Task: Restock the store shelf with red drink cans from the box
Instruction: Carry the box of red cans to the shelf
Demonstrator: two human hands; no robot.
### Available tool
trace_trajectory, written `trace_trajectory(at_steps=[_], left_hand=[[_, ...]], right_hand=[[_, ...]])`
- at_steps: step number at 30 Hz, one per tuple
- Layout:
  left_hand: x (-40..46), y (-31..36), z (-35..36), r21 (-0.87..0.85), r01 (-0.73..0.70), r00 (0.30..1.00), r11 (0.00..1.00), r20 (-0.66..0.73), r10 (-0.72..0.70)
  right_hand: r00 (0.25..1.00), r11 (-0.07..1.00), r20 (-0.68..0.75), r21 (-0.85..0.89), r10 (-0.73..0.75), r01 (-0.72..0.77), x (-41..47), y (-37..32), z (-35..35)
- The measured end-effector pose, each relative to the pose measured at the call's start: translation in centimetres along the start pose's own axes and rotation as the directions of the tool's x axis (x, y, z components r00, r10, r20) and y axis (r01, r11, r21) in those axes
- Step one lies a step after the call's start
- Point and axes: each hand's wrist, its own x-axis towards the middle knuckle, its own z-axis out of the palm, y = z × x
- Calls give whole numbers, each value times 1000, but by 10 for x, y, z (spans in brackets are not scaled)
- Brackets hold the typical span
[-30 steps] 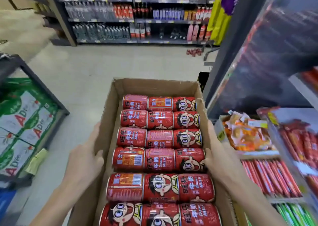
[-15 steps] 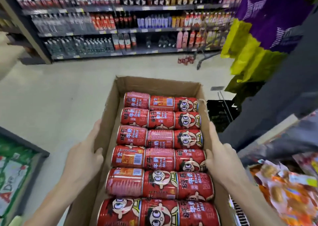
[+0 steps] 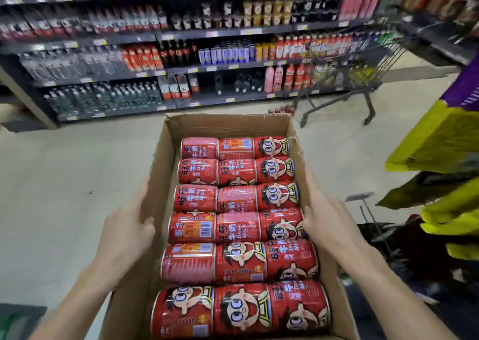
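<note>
An open cardboard box (image 3: 228, 123) fills the middle of the view, held up in front of me. Inside it lie several red drink cans (image 3: 237, 227) on their sides, in rows of three, with cartoon faces and white lettering. My left hand (image 3: 127, 233) grips the box's left wall, thumb hooked over the rim and fingers along the outside. Against the right wall my right hand (image 3: 328, 218) holds on the same way, its thumb touching a can inside. The underside of the box is hidden.
A long drinks shelf (image 3: 181, 67) runs across the far side of the pale floor. A wire shopping trolley (image 3: 363, 62) stands at the back right, with a few red cans on the floor beside it. Yellow and purple bags (image 3: 440, 137) hang at the right.
The view has swung up and to the left: the snack shelves at the right have gone out of sight and the far drinks shelf and trolley look nearer. Both hands keep their hold on the box.
</note>
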Motion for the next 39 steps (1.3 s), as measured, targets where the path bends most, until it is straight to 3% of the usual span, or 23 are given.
trace_trajectory(at_steps=[13,22,30,39], left_hand=[[308,67,32,-16,-110,992,994,58,111],[512,132,65,37,-310,947,950,98,305],[653,223,137,-7,-379,910,925,177,375],[801,369,218,-52,-406,904,912,124,410]], right_hand=[[987,991,-85,19,137,-136,274,-10,-4],[952,969,-180,83,246,-234,436,-5,-28],[896,920,-217,37,388,-390,571,53,-59],[876,915,-275,45,396,-400,740,144,-143]])
